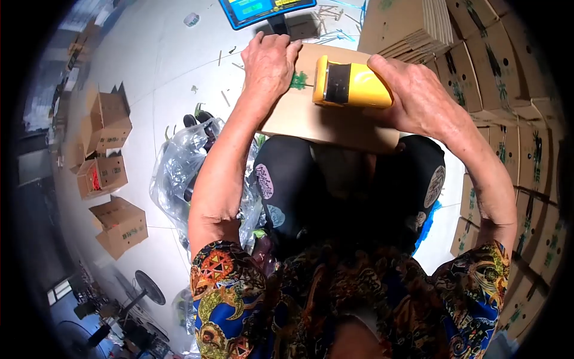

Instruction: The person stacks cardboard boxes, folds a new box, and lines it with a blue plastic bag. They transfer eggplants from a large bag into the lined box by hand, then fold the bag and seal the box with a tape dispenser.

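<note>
I've got the right hand (418, 93) clasped round a yellow tool (363, 85), over the cardboard box (284, 121)! And the left hand (268, 67) lies palm down, unclenched, on the box's left end.

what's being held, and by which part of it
The right-hand grip holds a yellow, block-shaped tool by its right end. The left-hand grip rests on a brown cardboard box; any hold there is unclear.

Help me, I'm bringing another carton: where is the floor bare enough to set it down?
Bare floor lies at left, between the open cartons and the plastic bag. Crowded: the right, with its stacked cartons, and ahead, where scraps lie beside the blue-framed screen. The left hand and yellow tool crowd the box.
</note>
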Demonstrator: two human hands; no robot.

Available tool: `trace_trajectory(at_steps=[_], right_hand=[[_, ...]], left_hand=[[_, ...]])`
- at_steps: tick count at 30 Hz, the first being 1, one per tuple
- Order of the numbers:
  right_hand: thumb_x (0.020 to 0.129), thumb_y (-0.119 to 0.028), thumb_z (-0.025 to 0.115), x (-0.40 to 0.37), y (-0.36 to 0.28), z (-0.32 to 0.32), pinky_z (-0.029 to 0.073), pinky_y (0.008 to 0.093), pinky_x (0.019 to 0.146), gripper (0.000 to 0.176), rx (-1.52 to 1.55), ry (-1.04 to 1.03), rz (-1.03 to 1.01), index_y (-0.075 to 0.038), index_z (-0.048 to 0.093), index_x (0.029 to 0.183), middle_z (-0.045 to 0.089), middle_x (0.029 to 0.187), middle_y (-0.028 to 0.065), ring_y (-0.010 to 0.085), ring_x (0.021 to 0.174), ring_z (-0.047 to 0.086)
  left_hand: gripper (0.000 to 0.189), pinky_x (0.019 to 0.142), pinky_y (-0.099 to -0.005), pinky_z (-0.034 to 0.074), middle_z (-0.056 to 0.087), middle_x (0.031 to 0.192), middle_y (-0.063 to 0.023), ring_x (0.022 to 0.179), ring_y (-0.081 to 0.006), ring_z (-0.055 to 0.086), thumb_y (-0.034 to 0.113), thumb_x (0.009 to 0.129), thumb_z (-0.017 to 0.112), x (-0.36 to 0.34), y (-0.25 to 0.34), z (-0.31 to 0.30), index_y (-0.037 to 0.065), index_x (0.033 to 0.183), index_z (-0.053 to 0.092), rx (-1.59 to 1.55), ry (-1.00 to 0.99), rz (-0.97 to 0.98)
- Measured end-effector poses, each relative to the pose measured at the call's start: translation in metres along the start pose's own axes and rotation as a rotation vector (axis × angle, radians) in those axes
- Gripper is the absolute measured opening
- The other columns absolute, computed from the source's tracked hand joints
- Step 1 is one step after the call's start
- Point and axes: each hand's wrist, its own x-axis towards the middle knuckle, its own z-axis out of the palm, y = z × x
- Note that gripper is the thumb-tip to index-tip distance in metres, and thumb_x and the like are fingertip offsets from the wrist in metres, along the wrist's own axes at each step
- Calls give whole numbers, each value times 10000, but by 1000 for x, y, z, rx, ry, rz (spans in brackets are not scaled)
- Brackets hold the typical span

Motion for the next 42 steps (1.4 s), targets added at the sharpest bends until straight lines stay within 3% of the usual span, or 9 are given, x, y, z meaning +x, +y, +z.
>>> trace_trajectory(at_steps=[4,8,13,17,18,30,38,42], right_hand=[[724,-192,746,-17,6,0,517,456,644,437,-60,109,-40,-26,454,1003,614,734,204,412,720,627],[715,-177,718,-48,33,-8,525,426,654,399,-8,-63,172,-62,473,1008,621,727,135,328,661,616],[684,-286,723,-83,56,-3,532,441,709,456,19,-18,217,-92,481,1019,625,752,141,317,683,622],[685,-323,710,-102,80,18,531,445,729,467,78,6,214,-94,477,1018,630,780,143,319,722,627],[689,-326,711,-105,86,24,530,448,731,467,85,14,222,-93,475,1018,631,784,141,320,730,627],[739,-333,776,-121,116,81,512,458,757,496,336,116,279,-75,450,1010,624,889,175,384,831,625],[751,-200,790,-180,152,153,513,436,774,481,367,56,479,-76,401,1007,625,918,188,401,891,626],[765,-161,777,-182,151,132,508,434,770,491,380,-38,488,-67,377,1033,620,899,178,395,885,618]], left_hand=[[360,931,-497,406,630,1107,-128,1145,-370,498,375,953,486,-2,4,1,109,1129,653,27,-19,-75],[350,919,-480,423,624,1109,-124,1123,-359,508,372,951,490,-4,-1,-1,120,1130,653,55,-55,-59],[336,893,-460,450,626,1084,-126,1086,-346,529,370,958,483,-2,2,-1,130,1115,658,67,-42,-52],[359,911,-446,440,623,1095,-130,1089,-349,527,388,962,482,-2,2,0,119,1125,653,67,-79,-77],[290,872,-481,437,628,1077,-112,1084,-343,521,343,935,519,-2,2,2,137,1084,659,38,-53,-63],[358,930,-428,430,633,1084,-134,1083,-349,523,372,955,515,3,-6,1,81,1107,658,37,-89,-61],[364,963,-433,393,627,1081,-139,1083,-350,514,365,975,465,5,-6,1,76,1108,642,34,-132,-51],[368,966,-434,391,630,1079,-138,1082,-345,517,362,974,457,7,-11,2,71,1108,640,11,-150,58]])
